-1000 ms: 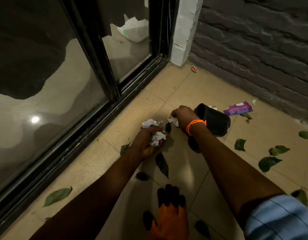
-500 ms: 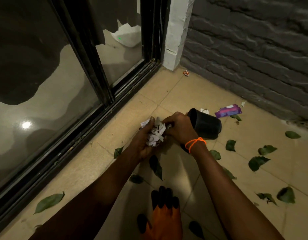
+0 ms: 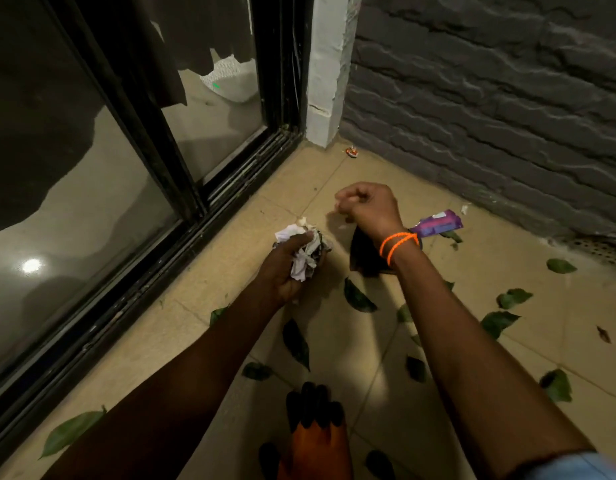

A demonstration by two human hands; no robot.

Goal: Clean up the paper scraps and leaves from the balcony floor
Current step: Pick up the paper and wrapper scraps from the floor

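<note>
Your left hand [image 3: 285, 268] grips the crumpled paper scraps [image 3: 308, 252] above the floor, your right hand [image 3: 367, 206] is curled, seemingly empty; they're light, soft, springy, so clench the wad's middle.

Both forearms are bare from the near edge of the view up to the hands. The left hand [image 3: 285, 268] wears nothing, and no band or watch shows on its wrist. The right hand [image 3: 368, 206] is bare too; around its wrist sits a thin bright orange band [image 3: 398, 242], which looks like a beaded or twisted cord wrapped twice, its loops crossing slightly. At the near right corner, a pale blue sleeve [image 3: 576, 467] covers the right upper arm, its hem ending near the elbow; its cloth shows faint lines.
</note>
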